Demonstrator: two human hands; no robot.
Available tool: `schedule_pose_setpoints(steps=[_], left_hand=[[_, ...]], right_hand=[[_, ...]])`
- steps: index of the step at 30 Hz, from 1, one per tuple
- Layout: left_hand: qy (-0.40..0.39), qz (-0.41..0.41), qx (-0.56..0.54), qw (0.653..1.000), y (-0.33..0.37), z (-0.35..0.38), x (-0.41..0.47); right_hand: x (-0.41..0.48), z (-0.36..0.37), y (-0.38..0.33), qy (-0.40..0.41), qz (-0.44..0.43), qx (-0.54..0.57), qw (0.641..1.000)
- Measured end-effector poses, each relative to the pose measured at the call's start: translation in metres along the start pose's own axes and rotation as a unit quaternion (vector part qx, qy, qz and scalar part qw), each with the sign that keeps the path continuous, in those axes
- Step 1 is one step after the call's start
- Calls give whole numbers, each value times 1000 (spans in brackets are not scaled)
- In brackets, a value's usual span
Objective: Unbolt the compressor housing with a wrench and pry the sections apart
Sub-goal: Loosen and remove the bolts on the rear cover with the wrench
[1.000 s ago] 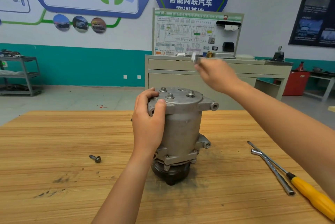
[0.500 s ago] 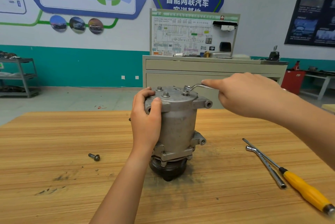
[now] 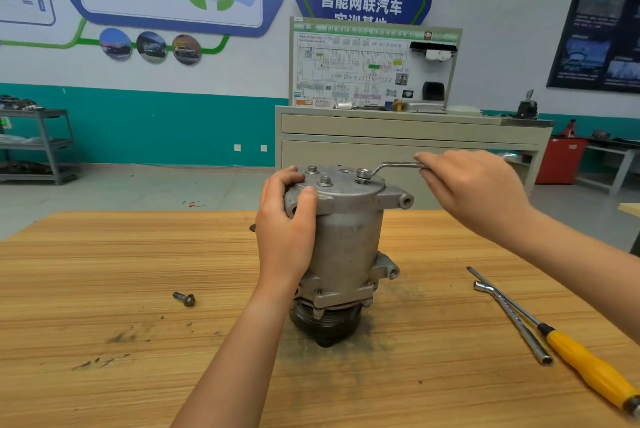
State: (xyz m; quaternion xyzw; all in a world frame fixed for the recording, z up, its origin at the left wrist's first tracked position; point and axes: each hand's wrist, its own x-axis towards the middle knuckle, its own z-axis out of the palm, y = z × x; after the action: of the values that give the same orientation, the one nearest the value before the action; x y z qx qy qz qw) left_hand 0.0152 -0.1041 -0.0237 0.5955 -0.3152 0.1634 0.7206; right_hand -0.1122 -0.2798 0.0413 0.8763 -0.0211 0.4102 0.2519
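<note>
Left hand (image 3: 287, 237): wrapped round the upper left side of the compressor (image 3: 349, 240). Fingers are curled over the rim of the end cover (image 3: 346, 190), and the thumb is pressed against the cover's side wall.

Right hand (image 3: 474, 192): closed round the handle of the wrench (image 3: 391, 167), with the fingers folded over the shaft and the forefinger lying along its top. Most of the handle is hidden inside my grip.

Wrench: offset ring type. The ring end sits down over a bolt on the right part of the end cover, and the shaft runs out to the right, roughly level.

Compressor: stands upright at the middle of the wooden surface (image 3: 104, 289), with its dark pulley end down and the end cover up. Two more bolt heads (image 3: 325, 180) show in the cover, left of the ring.

Loose bolt (image 3: 185, 298): lies on its side on the surface, left of the compressor and well apart from it.

To the right on the surface lie a yellow-handled screwdriver (image 3: 588, 368) and a slim socket wrench (image 3: 512, 320). They are side by side, touched by neither hand.

Dark smudges mark the wood around the base.

Metal shelf rack (image 3: 52, 147): at far left on the floor. It holds items too blurred to identify.
</note>
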Motion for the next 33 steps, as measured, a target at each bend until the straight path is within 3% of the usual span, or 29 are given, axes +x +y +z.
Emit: schedule_pose_setpoints(steps=[6, 9, 11, 13, 15, 18, 21, 25, 33], left_hand=[[0, 7, -1, 1000, -4, -1, 1], [-2, 7, 0, 1000, -4, -2, 1], [-6, 4, -3, 1000, -4, -2, 1], [1, 3, -9, 1000, -4, -1, 1], [12, 1, -13, 1000, -5, 1, 1], [23, -1, -12, 1000, -3, 3, -2], [33, 3, -9, 999, 0, 8, -6], [45, 7, -6, 999, 1, 13, -11], [50, 8, -6, 999, 1, 14, -11]], right_hand=[[65, 63, 4, -43, -13, 89, 995], [88, 71, -6, -68, -32, 80, 994], [88, 62, -6, -21, 79, 148, 986], [82, 42, -3, 41, 194, 286, 938], [72, 14, -2, 61, 213, 324, 920], [48, -28, -6, -69, 139, 183, 971], [26, -53, -16, -193, 113, 28, 974], [19, -58, -29, -201, 83, -109, 970], [37, -61, -45, -266, 52, -155, 950]])
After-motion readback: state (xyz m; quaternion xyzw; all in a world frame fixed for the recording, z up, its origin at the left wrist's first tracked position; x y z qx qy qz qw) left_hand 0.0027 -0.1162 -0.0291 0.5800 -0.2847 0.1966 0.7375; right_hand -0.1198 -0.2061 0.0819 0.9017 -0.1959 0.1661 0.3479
